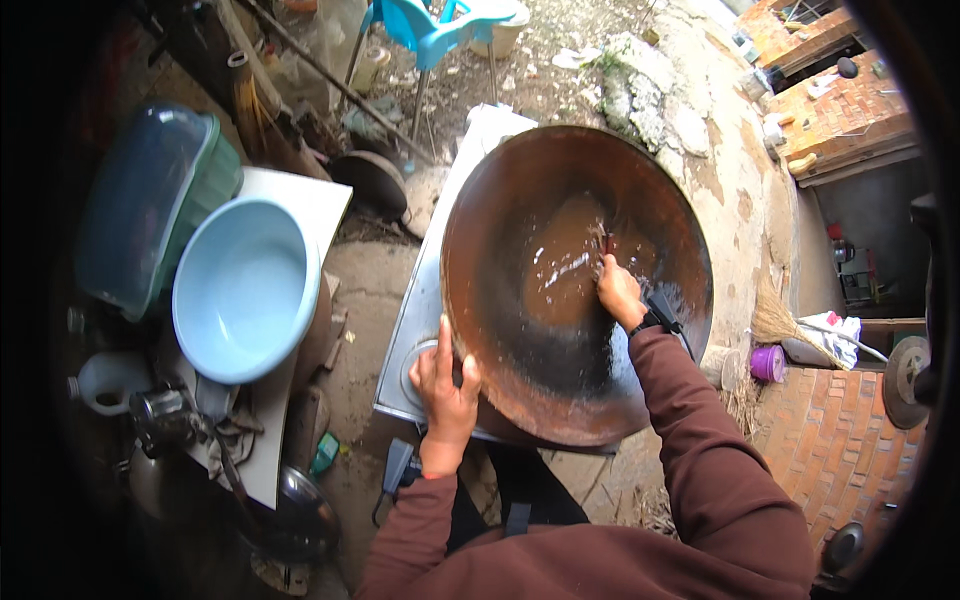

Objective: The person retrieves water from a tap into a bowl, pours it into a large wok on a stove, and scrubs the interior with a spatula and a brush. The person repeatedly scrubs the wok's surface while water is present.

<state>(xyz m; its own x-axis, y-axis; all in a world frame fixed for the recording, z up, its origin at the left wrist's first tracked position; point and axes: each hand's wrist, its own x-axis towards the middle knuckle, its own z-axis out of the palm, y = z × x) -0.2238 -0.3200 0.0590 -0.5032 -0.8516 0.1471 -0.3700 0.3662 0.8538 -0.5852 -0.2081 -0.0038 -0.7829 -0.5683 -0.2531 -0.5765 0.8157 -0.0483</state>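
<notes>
A large rusty metal wok (510, 375) sits tilted on a metal-topped stand (420, 315), with brownish water (559, 292) pooled in its bottom. My right hand (621, 294) reaches into the wok, closed around a scrubbing brush (604, 241) whose dark reddish handle shows above the fist; its working end is blurred in the water. At the wok's left rim is my left hand (448, 386), index finger pointing up along the edge and the other fingers partly bent. Whether its fingertips press on the rim is hard to tell.
Left of the stand, a light blue plastic basin (244, 292) and a green tub (217, 161) rest on a white board (330, 202). A blue chair (442, 34) stands beyond. On the right are a straw broom (776, 315), a purple bucket (768, 364) and brick paving (840, 442).
</notes>
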